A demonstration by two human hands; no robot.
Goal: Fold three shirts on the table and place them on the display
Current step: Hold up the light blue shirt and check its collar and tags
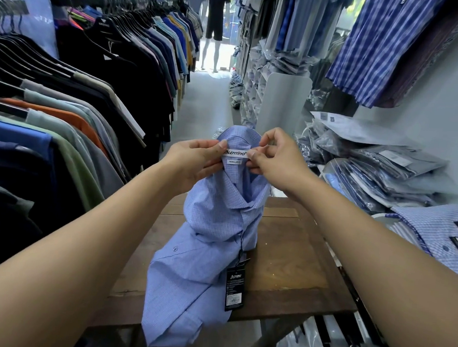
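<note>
A light blue checked shirt point(213, 221) is held up by its collar above the wooden table point(292, 263), with its lower part lying on the table and hanging over the front edge. My left hand point(196, 159) pinches the collar at the left of the white brand label. My right hand point(273, 155) pinches the collar at the label's right end. A black hang tag point(234, 288) dangles from the shirt on a string.
A long rack of hung shirts point(77, 101) runs along the left. Bagged folded shirts point(381, 174) are piled on the right, with a folded checked shirt point(442, 234) beside the table. A narrow aisle leads to mannequins point(215, 21) at the far end.
</note>
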